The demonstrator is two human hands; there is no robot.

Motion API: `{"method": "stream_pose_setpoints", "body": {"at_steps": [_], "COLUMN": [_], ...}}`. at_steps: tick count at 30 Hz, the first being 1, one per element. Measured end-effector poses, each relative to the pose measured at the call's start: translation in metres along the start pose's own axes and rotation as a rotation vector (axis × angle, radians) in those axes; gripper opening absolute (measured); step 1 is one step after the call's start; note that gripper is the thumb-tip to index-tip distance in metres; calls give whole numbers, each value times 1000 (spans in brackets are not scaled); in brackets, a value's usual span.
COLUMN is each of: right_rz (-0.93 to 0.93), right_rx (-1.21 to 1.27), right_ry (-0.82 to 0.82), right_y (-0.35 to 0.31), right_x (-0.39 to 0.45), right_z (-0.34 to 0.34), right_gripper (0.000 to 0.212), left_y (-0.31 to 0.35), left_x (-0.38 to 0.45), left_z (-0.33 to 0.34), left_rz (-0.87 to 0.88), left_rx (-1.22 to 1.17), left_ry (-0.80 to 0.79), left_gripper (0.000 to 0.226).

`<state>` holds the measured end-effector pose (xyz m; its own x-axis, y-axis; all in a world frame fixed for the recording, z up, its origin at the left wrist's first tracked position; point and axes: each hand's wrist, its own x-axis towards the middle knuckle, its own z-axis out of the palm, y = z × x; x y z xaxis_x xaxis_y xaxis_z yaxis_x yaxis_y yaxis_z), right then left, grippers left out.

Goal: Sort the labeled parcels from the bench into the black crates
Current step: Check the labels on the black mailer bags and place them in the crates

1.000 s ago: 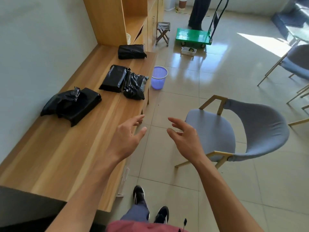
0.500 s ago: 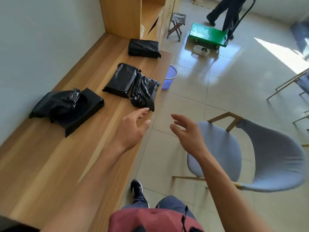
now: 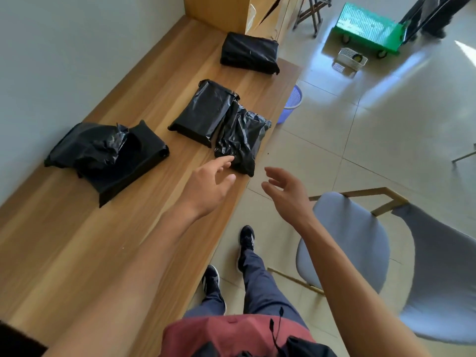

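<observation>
**Two bare hands reaching toward black parcels on a wooden surface**

A person is standing beside a long wooden surface (image 3: 108, 253) that is running along a pale wall. Both forearms are stretching forward. The left hand (image 3: 208, 186) is hovering over the front edge of the surface, its grip released, fingers straight and slightly spread, fingertips just beside the crumpled parcel (image 3: 242, 140); whether they are touching it is hard to tell. The right hand (image 3: 288, 194) is hanging over the tiled floor, fingers loosely curved, grasping nothing.

Pressed against the crumpled parcel is lying a flatter parcel (image 3: 206, 112). Farther along is sitting a far parcel (image 3: 249, 52), and nearer the wall a rumpled bundle (image 3: 105, 155). All are wrapped in black plastic, and no labels are showing.

A purple basket (image 3: 292, 104) is standing on the floor, partly hidden behind the surface's edge. A grey chair (image 3: 360, 243) is standing to the right, cut off by the frame. A green cart (image 3: 365, 27) is blurring in the distance.
</observation>
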<state>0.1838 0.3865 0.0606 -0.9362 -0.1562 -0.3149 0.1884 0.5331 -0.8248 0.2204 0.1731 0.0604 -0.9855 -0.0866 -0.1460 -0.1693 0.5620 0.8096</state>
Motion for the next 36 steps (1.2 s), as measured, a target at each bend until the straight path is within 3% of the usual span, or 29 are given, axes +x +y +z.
{"method": "stream_pose_setpoints", "body": {"at_steps": [12,22,24,28,36], "right_rz": [257,508,555,594,617], "right_rx": [142,342,400,526,641], "right_ry": [-157,-219,-215,-201,-176], "right_y": [37,58,60,61,44], "right_x": [143,224,229,233,233], "right_z": [-17,9,17,29,29], "right_gripper": [59,60,57,31,31], "left_y": [-5,-26,-31,-41,-44], "left_x": [114,171,175,178,175], "left_z": [56,88,93,98,90], "left_rz": [-171,-346,-379,-419,-407], "left_rx": [197,242,229,205,130], "left_ry": [-65,-128,-157,-185,-143], "left_gripper": [49,66,68,70,83]}}
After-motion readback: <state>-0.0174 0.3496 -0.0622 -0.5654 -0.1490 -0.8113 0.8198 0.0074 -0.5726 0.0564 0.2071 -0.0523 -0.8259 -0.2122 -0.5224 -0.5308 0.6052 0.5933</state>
